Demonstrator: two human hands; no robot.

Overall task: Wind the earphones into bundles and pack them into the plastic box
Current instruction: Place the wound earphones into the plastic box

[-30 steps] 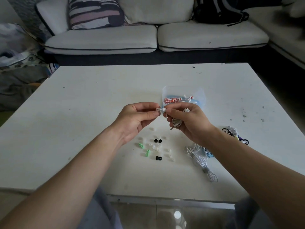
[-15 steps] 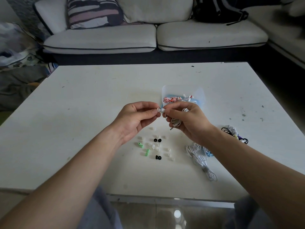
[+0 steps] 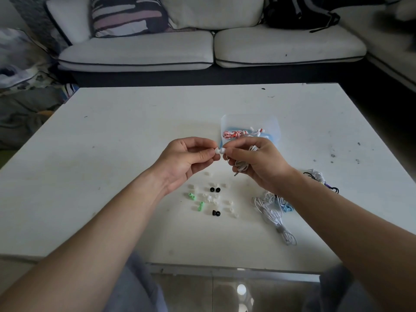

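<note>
My right hand grips a wound bundle of white earphones, its plug poking out below the fingers, and pinches one earbud at the fingertips. My left hand pinches a small white ear tip that touches that earbud. Just behind my hands stands the clear plastic box, holding a red-and-white earphone bundle on something blue. Loose white earphones lie by my right forearm. A dark and white tangle of earphones lies further right.
Several loose ear tips lie below my hands: black ones, green ones and white ones. The white table reaches to a white sofa with a striped cushion. A black bag sits on the sofa.
Both hands stay almost in place. The white ear tip in my left fingers now sits right against the earbud pinched by my right hand.
</note>
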